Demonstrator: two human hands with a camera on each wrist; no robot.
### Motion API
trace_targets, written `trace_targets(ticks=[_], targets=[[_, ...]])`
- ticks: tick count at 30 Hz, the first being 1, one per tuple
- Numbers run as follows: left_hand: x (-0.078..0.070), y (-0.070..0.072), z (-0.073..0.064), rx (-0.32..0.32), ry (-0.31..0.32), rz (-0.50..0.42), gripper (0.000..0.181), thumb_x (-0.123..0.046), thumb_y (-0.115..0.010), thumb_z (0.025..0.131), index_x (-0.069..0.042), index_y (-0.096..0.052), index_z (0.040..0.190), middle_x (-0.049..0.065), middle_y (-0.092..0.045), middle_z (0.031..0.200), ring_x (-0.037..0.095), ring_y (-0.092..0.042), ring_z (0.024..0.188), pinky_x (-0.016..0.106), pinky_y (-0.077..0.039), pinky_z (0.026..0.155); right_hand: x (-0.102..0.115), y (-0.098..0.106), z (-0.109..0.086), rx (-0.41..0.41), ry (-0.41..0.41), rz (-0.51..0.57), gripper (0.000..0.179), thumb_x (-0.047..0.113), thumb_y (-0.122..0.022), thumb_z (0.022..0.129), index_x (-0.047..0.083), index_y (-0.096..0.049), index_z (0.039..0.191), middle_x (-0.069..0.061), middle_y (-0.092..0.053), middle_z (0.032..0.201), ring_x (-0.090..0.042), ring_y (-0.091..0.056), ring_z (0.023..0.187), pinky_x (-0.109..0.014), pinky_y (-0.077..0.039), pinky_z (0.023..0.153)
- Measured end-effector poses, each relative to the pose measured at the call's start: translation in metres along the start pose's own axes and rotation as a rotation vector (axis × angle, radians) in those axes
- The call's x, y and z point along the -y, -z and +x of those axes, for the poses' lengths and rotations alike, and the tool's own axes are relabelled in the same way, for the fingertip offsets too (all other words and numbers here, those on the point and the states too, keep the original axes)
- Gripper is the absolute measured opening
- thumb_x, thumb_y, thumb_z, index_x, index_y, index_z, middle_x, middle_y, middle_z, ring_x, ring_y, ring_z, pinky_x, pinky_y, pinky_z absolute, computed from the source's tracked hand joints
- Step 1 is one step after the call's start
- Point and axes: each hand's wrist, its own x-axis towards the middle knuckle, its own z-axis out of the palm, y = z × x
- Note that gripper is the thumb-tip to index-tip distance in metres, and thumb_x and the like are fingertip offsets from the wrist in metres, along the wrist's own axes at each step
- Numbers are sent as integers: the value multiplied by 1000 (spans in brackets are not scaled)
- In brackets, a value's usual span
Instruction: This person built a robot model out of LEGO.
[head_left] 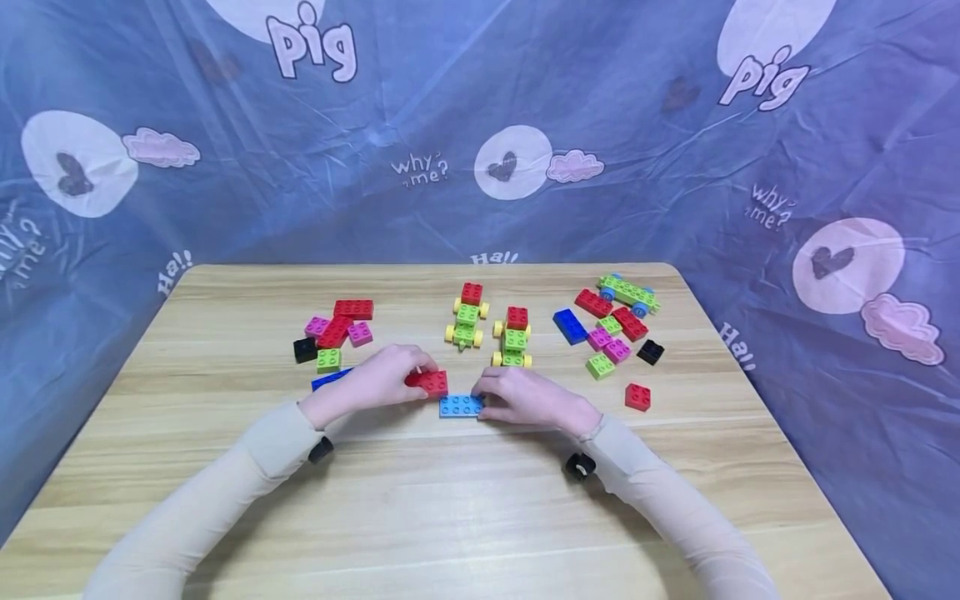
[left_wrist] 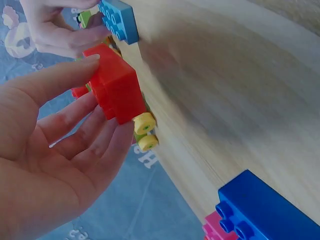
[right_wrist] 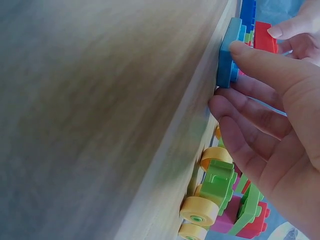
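My left hand (head_left: 384,377) pinches a red toy building brick (head_left: 435,382) between thumb and fingertips. In the left wrist view that red brick (left_wrist: 120,85) is tilted, its studs partly hidden. Just to the right, my right hand (head_left: 525,396) pinches the right end of a light blue studded brick (head_left: 457,407). The right wrist view shows the thumb on one side of this light blue brick (right_wrist: 229,52), with fingers on the other. Red and blue pieces sit close together, the red one slightly farther back; from the head view I cannot tell whether they touch.
Beyond the hands stand two green cars with yellow wheels (head_left: 468,315) (head_left: 514,337), each with a red brick. Loose bricks lie left (head_left: 354,309) and right (head_left: 594,303). A green base with blue wheels (head_left: 628,292) is at the back right. A blue brick (head_left: 330,379) lies behind my left forearm.
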Motion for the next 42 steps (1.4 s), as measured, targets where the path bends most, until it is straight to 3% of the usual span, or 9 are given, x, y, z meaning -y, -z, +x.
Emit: trace_targets(ticks=[10,42], targets=[[-11,-5,-1,30,-35,10,35,-17,-77,85,-3,-70,116,11,-73,113,19,-66,99,35,-56,89,0,3,0,-1,-4,18,32,30,-73,89,10,-70,114,-3,-71,105,-10,-65,86,-19,-56,79],[-15,-19,2,51,-24,-14,36,-17,-78,84,-5,-70,118,10,-72,116,19,-67,103,37,-56,92,0,1,0,-7,-14,32,31,30,-73,89,11,-70,113,-1,-70,105,-9,-65,87,-20,-56,79]])
